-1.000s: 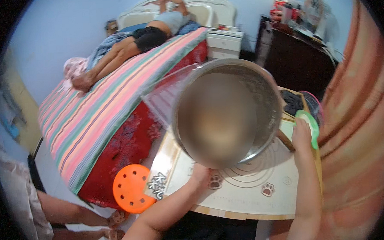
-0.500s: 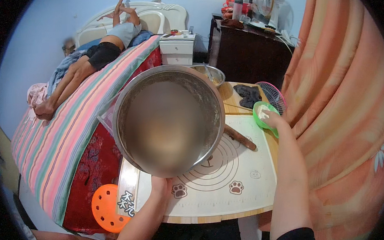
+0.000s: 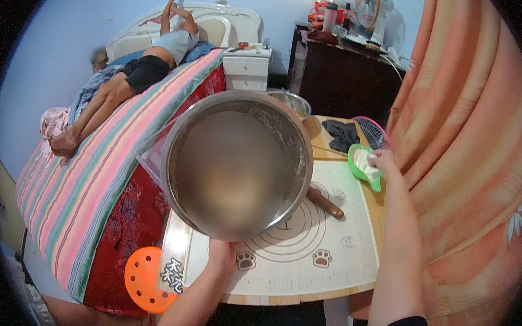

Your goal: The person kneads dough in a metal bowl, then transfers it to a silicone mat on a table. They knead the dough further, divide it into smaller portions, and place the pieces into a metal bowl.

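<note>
A large steel pot point(image 3: 294, 117) is tilted with its mouth toward me, above the near table. My left hand point(image 3: 221, 253) holds it at the bottom edge, with its fingers hidden by the pot. Inside the pot a pale mass point(image 3: 238, 188) shows only as a blur. A green bowl point(image 3: 375, 184) with white powder point(image 3: 364, 162), which looks like flour, stands at the table's right edge. Over the bowl's right side is my right hand point(image 3: 383, 158), its fingers drawn together at the powder. Whatever lies between those fingertips is too small to make out.
A white mat point(image 3: 291, 279) printed with rings and paws covers the table. On it lies a wooden rolling pin point(image 3: 328, 204). Behind are a dark cloth point(image 3: 341, 134), a pink-rimmed basket point(image 3: 372, 127) and a metal bowl point(image 3: 299, 105). An orange stool point(image 3: 142, 281) stands left; a person lies on the bed.
My right hand has lifted from the middle of the powder toward the bowl's right rim, and more powder shows. The pot remains in my left hand. The whole view has shifted slightly.
</note>
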Motion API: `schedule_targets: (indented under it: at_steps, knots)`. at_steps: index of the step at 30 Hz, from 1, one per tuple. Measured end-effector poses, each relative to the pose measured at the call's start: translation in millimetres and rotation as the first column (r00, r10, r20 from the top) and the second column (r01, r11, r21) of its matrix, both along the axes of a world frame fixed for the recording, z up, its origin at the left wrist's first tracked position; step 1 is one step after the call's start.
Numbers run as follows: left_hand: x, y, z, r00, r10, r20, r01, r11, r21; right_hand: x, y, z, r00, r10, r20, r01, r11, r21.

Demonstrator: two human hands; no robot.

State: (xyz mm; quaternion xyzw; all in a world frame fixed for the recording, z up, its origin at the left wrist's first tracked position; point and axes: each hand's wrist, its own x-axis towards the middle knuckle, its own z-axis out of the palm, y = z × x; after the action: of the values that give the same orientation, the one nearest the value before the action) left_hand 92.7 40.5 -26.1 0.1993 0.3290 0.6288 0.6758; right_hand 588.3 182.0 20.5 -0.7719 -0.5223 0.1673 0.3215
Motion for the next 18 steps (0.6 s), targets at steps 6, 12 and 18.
schedule_targets:
  at_steps: [6, 12, 18]
  knots:
    - [-7, 5, -11, 1.0, 0.02, 0.009, -0.02, 1.0, 0.019, -159, -76, 68, 0.887, 0.352, -0.3, -0.38, 0.924, -0.04]
    - [-12, 10, -21, 0.999, 0.031, 0.028, -0.031, 0.999, 0.005, -240, -146, 11, 0.815, 0.537, -0.217, -0.577, 0.784, -0.226]
    - [-10, 6, -14, 0.996, 0.08, 0.04, -0.081, 0.996, 0.022, -322, -161, -19, 0.608, 0.745, 0.274, -0.617, 0.661, -0.427]
